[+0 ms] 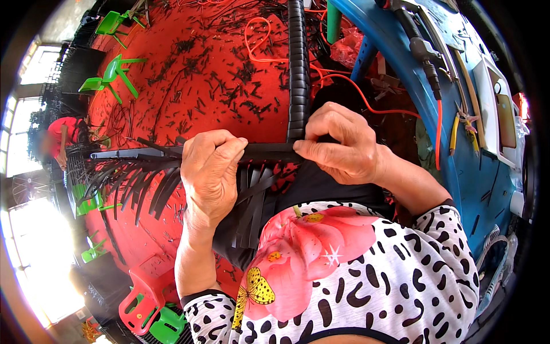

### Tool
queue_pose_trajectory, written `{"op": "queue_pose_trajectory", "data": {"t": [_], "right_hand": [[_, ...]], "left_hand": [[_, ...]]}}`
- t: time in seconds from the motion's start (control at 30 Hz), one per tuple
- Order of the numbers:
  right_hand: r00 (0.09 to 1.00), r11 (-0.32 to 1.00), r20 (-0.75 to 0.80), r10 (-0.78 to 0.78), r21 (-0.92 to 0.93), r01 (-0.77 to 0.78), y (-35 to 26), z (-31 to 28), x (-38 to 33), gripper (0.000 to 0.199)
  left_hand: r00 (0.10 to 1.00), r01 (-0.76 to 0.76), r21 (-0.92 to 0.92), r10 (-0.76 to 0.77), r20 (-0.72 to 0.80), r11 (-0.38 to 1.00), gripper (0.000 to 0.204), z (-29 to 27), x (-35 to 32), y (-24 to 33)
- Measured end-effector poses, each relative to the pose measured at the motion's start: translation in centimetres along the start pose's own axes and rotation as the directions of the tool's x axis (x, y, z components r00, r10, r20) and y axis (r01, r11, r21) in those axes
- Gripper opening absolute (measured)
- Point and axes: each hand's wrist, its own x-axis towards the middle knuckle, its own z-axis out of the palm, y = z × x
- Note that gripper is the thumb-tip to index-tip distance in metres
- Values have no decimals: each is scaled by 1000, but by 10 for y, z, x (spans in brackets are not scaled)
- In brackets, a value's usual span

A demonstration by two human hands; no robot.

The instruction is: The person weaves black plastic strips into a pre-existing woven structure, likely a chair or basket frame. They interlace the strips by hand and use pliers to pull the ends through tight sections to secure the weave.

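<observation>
Left hand [211, 166]: fingers pinched narrow on the black strip [266, 150].
Right hand [344, 143]: fingers likewise narrow, by the wrapped bar [298, 74].
Black strip: between both hands, in line with the grey bar [134, 153].
Risk: slack wrap, probably, if either pinch slips; loose strips [163, 186] might snag.
Count, near: hands, 2; wrapped bar, 1; loose strips, too many to tell.
Count, farther: blue counter [467, 178], 1; red chair [136, 307], 1.

Scraps [247, 71] are scattered on the floor [240, 129] left of the bar [297, 74], chairs [112, 70] are set farther left, and a tray [487, 109] is placed on the table [465, 192] at right.
</observation>
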Motion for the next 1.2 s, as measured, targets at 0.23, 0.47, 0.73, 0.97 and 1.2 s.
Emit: {"op": "queue_pose_trajectory", "data": {"t": [0.23,0.47,0.73,0.97,1.2], "right_hand": [[978,983,167,-125,-115,145,-3,-8,12,24],[971,988,211,-111,-85,132,-5,-11,17,26],[980,999,190,-53,-2,54,-7,-10,21,29],[984,999,175,36,12,-39,-7,-11,16,30],[966,952,117,232,176,-250,-9,-9,-5,35]], "left_hand": [[996,-88,142,85,24,986,22,-1,-2,-2],[956,-265,250,220,191,931,24,-9,15,10],[996,-60,-107,66,59,992,24,0,10,5],[990,126,-244,-107,91,962,17,3,11,5],[983,172,-245,-152,99,954,16,2,13,8]]}}
